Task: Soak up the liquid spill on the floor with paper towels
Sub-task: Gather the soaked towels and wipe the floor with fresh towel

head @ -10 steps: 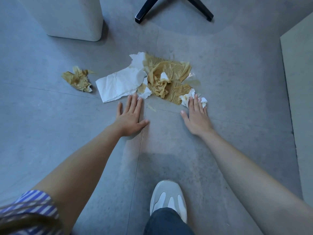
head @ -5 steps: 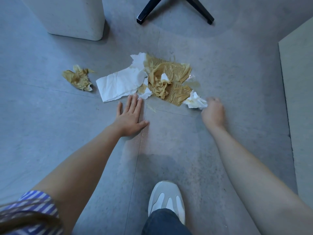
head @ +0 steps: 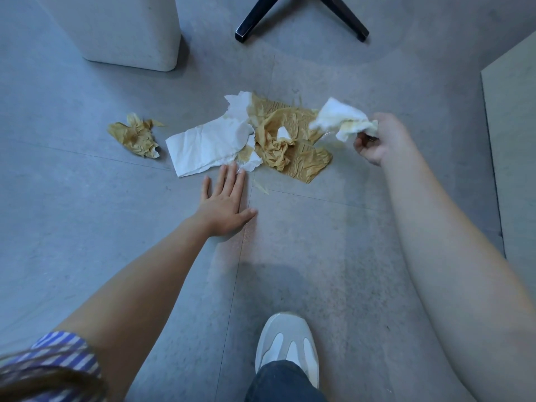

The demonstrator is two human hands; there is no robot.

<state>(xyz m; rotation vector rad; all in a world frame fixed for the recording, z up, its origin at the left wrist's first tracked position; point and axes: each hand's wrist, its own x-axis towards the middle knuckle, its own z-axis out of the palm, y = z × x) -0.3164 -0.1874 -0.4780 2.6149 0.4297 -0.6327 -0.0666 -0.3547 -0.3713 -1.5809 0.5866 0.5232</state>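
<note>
I see my right hand [head: 383, 139] at the right of the frame, lifted off the floor [head: 87, 227] and clenched around a crumpled white paper towel [head: 342, 121] with a yellowish stain; my left hand [head: 223, 204] lies flat and released on the floor at centre, fingertips touching a white towel sheet [head: 208, 146]; just right of that sheet lie soaked brown towels [head: 290, 140]; a brown wad [head: 135, 134] sits apart at the left.

Bare floor [head: 333, 256] lies open from 3 to 9 o'clock of the soaked towel pile [head: 284, 140]; a white bin [head: 121, 30] at 11 and chair legs [head: 301, 15] at 12 obstruct.
</note>
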